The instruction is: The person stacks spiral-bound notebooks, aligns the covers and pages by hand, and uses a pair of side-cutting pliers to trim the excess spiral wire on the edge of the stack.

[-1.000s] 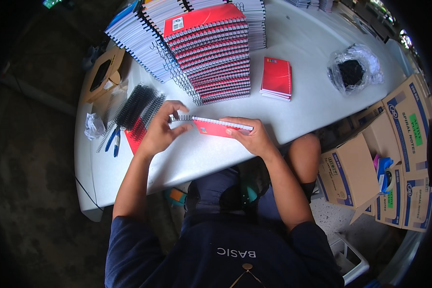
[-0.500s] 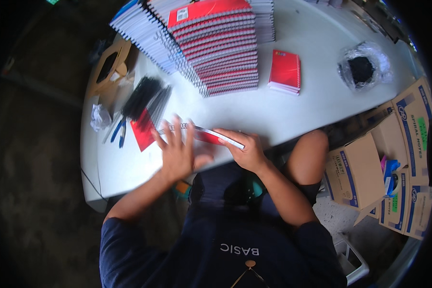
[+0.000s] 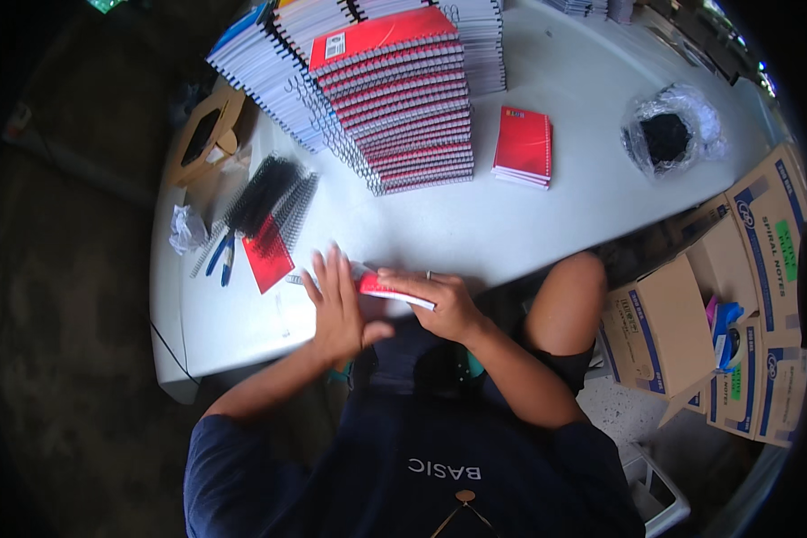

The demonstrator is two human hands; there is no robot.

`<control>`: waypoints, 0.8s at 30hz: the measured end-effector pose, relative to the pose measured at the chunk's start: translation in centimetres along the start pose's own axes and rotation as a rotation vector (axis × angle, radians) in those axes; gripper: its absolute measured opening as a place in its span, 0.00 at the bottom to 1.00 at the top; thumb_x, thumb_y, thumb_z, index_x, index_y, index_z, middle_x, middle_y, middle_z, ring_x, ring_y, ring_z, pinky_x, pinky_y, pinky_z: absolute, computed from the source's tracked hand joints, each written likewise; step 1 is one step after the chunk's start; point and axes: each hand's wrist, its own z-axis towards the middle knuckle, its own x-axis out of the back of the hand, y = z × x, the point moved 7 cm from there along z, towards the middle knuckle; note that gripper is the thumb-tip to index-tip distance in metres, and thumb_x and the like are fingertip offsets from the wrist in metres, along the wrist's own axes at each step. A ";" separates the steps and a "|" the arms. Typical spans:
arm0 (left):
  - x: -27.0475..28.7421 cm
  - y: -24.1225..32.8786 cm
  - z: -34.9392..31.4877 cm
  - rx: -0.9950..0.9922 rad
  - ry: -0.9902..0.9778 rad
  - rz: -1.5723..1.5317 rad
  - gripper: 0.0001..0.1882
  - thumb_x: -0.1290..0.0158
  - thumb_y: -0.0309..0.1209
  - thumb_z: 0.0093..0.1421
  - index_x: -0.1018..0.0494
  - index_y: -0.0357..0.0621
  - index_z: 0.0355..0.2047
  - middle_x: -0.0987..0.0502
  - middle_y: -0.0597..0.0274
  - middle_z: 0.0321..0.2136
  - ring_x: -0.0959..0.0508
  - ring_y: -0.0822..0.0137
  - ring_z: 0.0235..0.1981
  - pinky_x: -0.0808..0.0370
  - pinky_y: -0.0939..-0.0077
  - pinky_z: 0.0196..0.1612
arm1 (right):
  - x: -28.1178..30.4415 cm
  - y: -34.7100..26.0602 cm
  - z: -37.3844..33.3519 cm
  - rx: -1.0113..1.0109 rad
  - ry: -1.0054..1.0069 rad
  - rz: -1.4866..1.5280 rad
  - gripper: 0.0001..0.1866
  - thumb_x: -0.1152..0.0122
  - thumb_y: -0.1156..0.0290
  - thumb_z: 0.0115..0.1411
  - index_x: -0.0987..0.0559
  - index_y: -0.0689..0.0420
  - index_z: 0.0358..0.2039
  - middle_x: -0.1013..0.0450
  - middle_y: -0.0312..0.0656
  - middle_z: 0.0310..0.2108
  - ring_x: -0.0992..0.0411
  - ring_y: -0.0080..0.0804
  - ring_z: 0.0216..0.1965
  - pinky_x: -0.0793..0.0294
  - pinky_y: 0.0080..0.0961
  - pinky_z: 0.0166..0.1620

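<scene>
My right hand grips a small red notebook at the table's near edge, thumb hidden and fingers over its cover. The white page edges face toward me. My left hand is open, its fingers stretched out flat against or just over the notebook's left end; contact is hard to tell. A bit of wire spiral sticks out to the left of that hand. Farther left lie a loose red cover, a heap of black wire spirals and blue-handled pliers.
A tall stack of red spiral notebooks stands at the back, beside white spiral-bound stacks. A few red notebooks lie right of it. Also here are a plastic-wrapped black roll, a brown box and floor cartons.
My right hand has shifted left and nearer to me, turning the notebook so more red cover shows. My left hand, blurred before, is now sharper and slightly lower. The whole view has shifted a little.
</scene>
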 end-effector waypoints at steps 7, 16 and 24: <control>5.3 -1.8 7.9 0.149 -0.461 -0.229 0.21 0.39 0.33 0.51 0.31 0.37 0.42 0.28 0.55 0.42 0.28 0.60 0.43 0.37 0.63 0.51 | 2.1 2.8 0.1 -0.374 -0.022 0.206 0.14 0.43 0.80 0.54 0.22 0.59 0.43 0.23 0.45 0.38 0.24 0.26 0.36 0.27 0.20 0.40; 3.7 -4.0 7.9 0.357 -0.529 -0.825 0.12 0.53 0.34 0.63 0.28 0.37 0.34 0.31 0.69 0.21 0.34 0.78 0.20 0.34 0.84 0.25 | 2.4 3.5 0.4 -0.430 -0.071 0.295 0.12 0.44 0.78 0.57 0.23 0.63 0.42 0.22 0.40 0.34 0.29 0.17 0.33 0.29 0.17 0.39; 2.3 -6.4 7.1 0.570 -0.762 -0.969 0.15 0.53 0.39 0.64 0.27 0.39 0.31 0.33 0.71 0.21 0.36 0.80 0.22 0.36 0.85 0.27 | 2.5 4.0 0.0 -0.504 -0.066 0.342 0.13 0.44 0.79 0.56 0.24 0.64 0.43 0.23 0.40 0.35 0.31 0.17 0.34 0.29 0.17 0.41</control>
